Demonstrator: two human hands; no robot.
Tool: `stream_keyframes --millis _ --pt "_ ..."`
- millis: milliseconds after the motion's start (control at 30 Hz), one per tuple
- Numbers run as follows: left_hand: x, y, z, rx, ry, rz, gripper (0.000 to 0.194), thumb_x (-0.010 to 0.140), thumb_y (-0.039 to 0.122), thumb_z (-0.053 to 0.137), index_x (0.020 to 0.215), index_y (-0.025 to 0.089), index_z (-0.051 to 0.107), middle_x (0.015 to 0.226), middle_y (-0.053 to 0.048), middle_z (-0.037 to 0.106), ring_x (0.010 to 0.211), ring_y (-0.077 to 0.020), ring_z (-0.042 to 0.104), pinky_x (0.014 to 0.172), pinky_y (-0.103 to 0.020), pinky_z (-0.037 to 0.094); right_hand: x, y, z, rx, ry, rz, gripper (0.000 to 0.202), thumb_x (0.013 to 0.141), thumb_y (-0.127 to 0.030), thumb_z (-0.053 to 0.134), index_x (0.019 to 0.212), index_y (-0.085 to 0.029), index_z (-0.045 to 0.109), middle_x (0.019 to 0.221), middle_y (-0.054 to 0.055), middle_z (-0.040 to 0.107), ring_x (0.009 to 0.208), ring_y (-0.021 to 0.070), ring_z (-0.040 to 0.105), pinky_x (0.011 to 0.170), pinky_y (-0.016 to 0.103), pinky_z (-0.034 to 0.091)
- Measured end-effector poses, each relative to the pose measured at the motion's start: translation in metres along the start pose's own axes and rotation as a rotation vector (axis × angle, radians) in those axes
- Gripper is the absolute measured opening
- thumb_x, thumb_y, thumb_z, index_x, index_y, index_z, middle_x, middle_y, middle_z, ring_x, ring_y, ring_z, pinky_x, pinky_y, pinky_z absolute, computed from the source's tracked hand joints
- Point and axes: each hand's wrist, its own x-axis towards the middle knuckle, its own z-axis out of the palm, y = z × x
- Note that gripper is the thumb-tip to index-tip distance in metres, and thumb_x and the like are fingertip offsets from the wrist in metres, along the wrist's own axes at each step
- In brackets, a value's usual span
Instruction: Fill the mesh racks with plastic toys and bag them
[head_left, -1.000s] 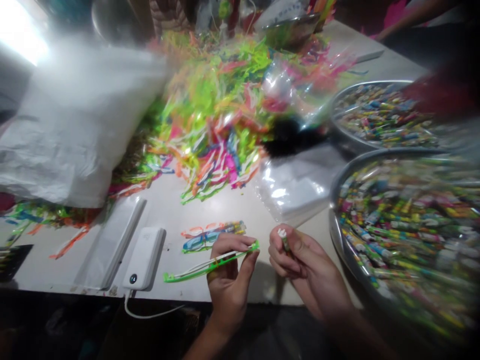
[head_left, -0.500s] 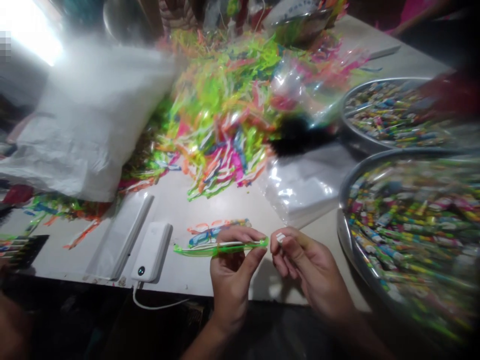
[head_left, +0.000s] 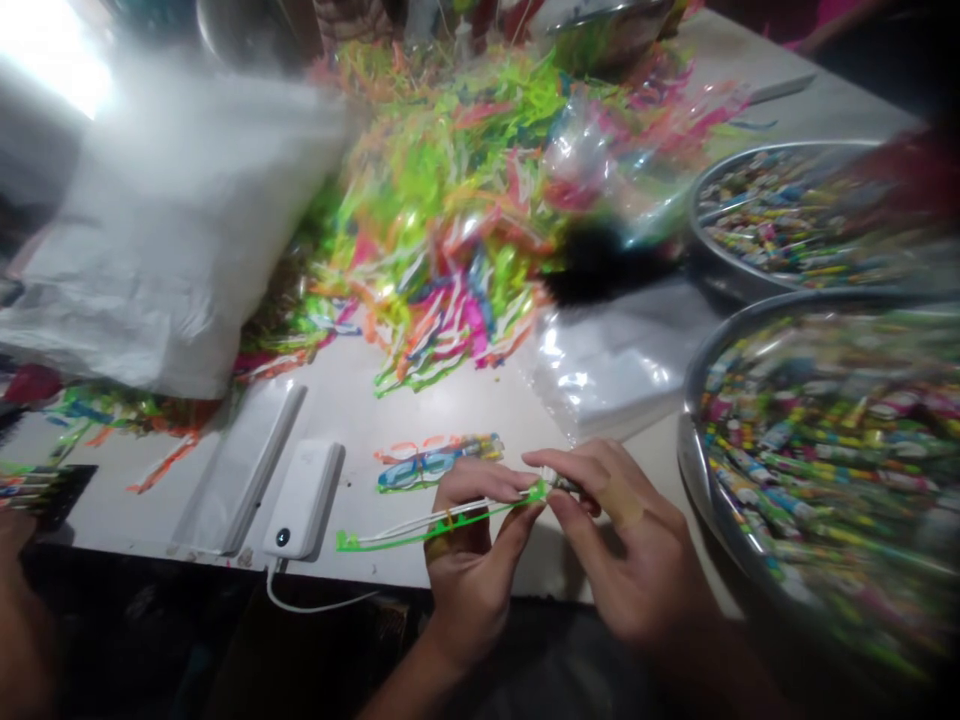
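Pinched in my left hand (head_left: 476,540) is a green toy glasses frame (head_left: 390,541) with white strips along it, its far end pointing left over the table. My right hand (head_left: 626,520) meets the frame's right end, its fingertips closed on a small white piece (head_left: 551,477). The fingertips of both hands nearly touch there. Behind my left hand, blue and orange glasses (head_left: 420,465) lie on the table beside a yellowish printed item.
A white power bank (head_left: 304,500) with a cable and a clear plastic packet (head_left: 240,470) lie left. Beyond is a heap of colourful glasses (head_left: 442,230) beside a white sack (head_left: 165,230). Metal basins (head_left: 694,450) of small printed tubes stand right. Another person's hand (head_left: 15,520) shows far left.
My right hand has moved left and met the frame's right end with the white piece. The frame has tilted, its left end now lower, showing its edge.
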Motion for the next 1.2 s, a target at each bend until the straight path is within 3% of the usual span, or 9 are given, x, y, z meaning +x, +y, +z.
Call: stream_keyframes --millis 167,333,700,767,867,933,1000,1100,1200 --pt "-0.006 -0.008 -0.004 0.057 -0.016 0.088 0.033 0.090 -0.006 0.069 0.106 0.022 0.062 0.101 -0.002 0.070 0.099 -0.0150 0.068 0.091 -0.029 0.059 0.000 0.002 0.002 -0.097 -0.019 -0.111 0.034 0.100 -0.004 0.052 0.130 -0.016 0.061 0.104 0.008 0.061 0.098 0.0208 0.054 0.094 0.040 0.045" --pt "-0.006 -0.016 -0.007 0.078 0.002 0.114 0.034 0.089 -0.006 0.069 0.106 0.022 0.062 0.098 -0.002 0.069 0.097 -0.0163 0.068 0.088 -0.030 0.059 -0.001 0.010 0.007 -0.134 -0.043 -0.107 0.025 0.100 -0.008 0.054 0.123 -0.013 0.063 0.100 0.009 0.061 0.097 0.0222 0.053 0.090 0.039 0.046" --pt "-0.009 -0.011 0.000 -0.027 0.091 -0.020 0.021 0.093 0.007 0.072 0.099 0.024 0.062 0.096 0.000 0.065 0.092 -0.0122 0.066 0.086 -0.024 0.058 -0.009 0.012 0.013 -0.129 -0.029 -0.191 0.038 0.095 -0.002 0.054 0.130 -0.015 0.057 0.101 0.009 0.063 0.096 0.0230 0.054 0.091 0.040 0.046" --pt "-0.010 -0.018 -0.002 0.014 0.162 -0.108 0.018 0.092 0.015 0.077 0.099 0.023 0.063 0.096 -0.001 0.067 0.093 -0.0138 0.068 0.090 -0.027 0.058 -0.008 0.019 0.022 -0.062 -0.026 -0.118 0.032 0.098 -0.005 0.053 0.127 -0.015 0.060 0.101 0.009 0.063 0.098 0.0216 0.056 0.091 0.038 0.047" --pt "-0.009 -0.031 -0.008 0.024 0.350 -0.397 0.032 0.089 0.031 0.083 0.110 0.022 0.062 0.103 -0.003 0.070 0.100 -0.0174 0.072 0.094 -0.030 0.058 -0.001 0.038 0.040 0.028 -0.106 0.106 0.023 0.106 -0.019 0.049 0.122 -0.018 0.065 0.108 0.009 0.064 0.105 0.0223 0.059 0.096 0.040 0.048" --pt "-0.012 -0.037 -0.014 -0.017 0.458 -0.571 0.043 0.089 0.040 0.082 0.122 0.024 0.060 0.108 -0.003 0.070 0.099 -0.0175 0.073 0.088 -0.028 0.059 0.006 0.051 0.051 0.010 -0.143 0.225 0.027 0.108 -0.028 0.046 0.126 -0.020 0.066 0.114 0.009 0.065 0.109 0.0233 0.061 0.099 0.042 0.048" --pt "-0.019 -0.038 -0.022 -0.040 0.522 -0.640 0.046 0.092 0.043 0.078 0.130 0.025 0.058 0.108 -0.003 0.070 0.089 -0.0151 0.072 0.078 -0.025 0.059 0.013 0.061 0.059 -0.045 -0.127 0.293 0.031 0.109 -0.033 0.045 0.131 -0.024 0.064 0.118 0.008 0.064 0.110 0.0240 0.061 0.101 0.043 0.048" --pt "-0.036 -0.032 -0.035 0.013 0.490 -0.528 0.030 0.099 0.039 0.070 0.124 0.024 0.061 0.094 -0.001 0.068 0.075 -0.0121 0.067 0.072 -0.023 0.057 0.023 0.072 0.066 -0.129 -0.100 0.312 0.031 0.109 -0.035 0.044 0.127 -0.023 0.066 0.115 0.009 0.063 0.106 0.0248 0.063 0.098 0.044 0.050" --pt "-0.037 -0.023 -0.047 0.186 0.287 -0.260 0.012 0.105 0.030 0.059 0.111 0.023 0.065 0.087 -0.001 0.066 0.077 -0.0131 0.065 0.075 -0.024 0.056 0.031 0.078 0.075 -0.215 -0.150 0.184 0.031 0.108 -0.030 0.043 0.123 -0.018 0.067 0.113 0.012 0.065 0.109 0.0272 0.061 0.102 0.046 0.049"
